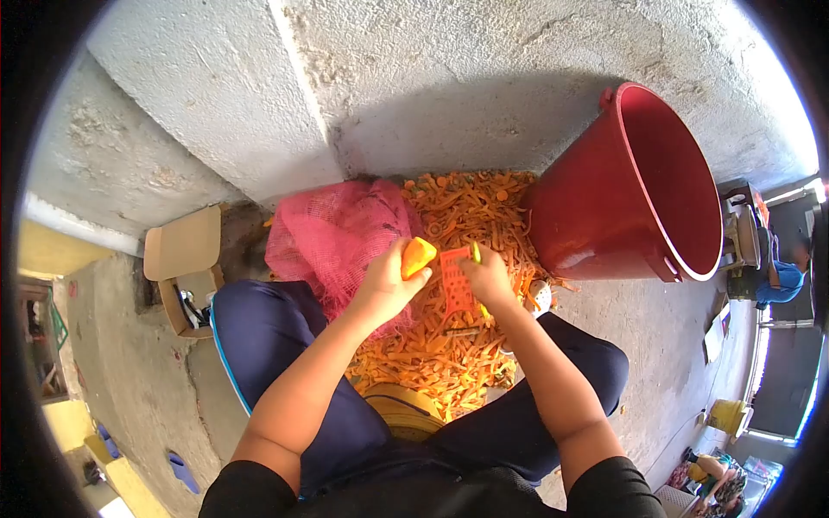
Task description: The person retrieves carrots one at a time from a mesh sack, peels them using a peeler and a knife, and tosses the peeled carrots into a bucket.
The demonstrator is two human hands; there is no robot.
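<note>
A yellow-orange piece of peeled vegetable (pixel 418 258) is gripped in my left hand (pixel 385 283), above the pile. Just to its right, my right hand (pixel 489 278) is closed on a small yellow-green handled tool (pixel 476 252), whose working end I cannot make out. An orange perforated plastic basket (pixel 456 281) lies between my hands, close to my right fingers. Beneath them spreads a heap of orange peelings and slices (pixel 432 363). The pink mesh sack (pixel 332 233) rests behind my left hand.
A large red bucket (pixel 574 207) leans at the right by the wall (pixel 432 78). An open cardboard box (pixel 184 246) stands left of my knee. Blue slippers (pixel 183 471) lie at the lower left. Two other people (pixel 784 281) are at the far right.
</note>
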